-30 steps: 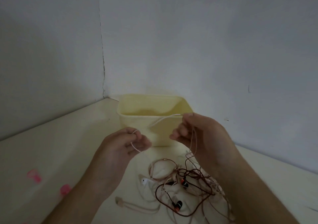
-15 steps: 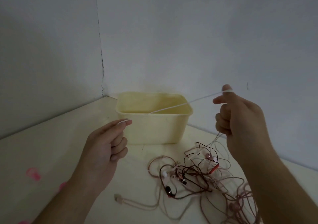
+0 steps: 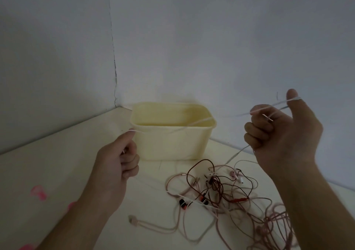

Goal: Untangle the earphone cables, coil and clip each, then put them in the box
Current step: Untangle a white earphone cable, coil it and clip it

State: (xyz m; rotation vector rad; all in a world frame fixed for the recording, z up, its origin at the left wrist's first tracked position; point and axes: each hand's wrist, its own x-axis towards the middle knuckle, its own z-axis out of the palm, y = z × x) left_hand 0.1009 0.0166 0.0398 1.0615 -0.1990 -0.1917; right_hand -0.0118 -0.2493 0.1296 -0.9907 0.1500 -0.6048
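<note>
Head view: left hand [image 3: 117, 165], lower centre, and right hand [image 3: 280, 132], at right, are far apart; each pinches the white cable [image 3: 192, 124] stretched across the box [image 3: 172, 144]. Tangle [image 3: 221, 190] lies lower right. Untangling seems in hand; next, probably free this cable.

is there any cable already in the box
No: the box shows only a bare yellow inside, the white cable just crosses in front of it between the hands, and the tangle lies on the table.
</note>
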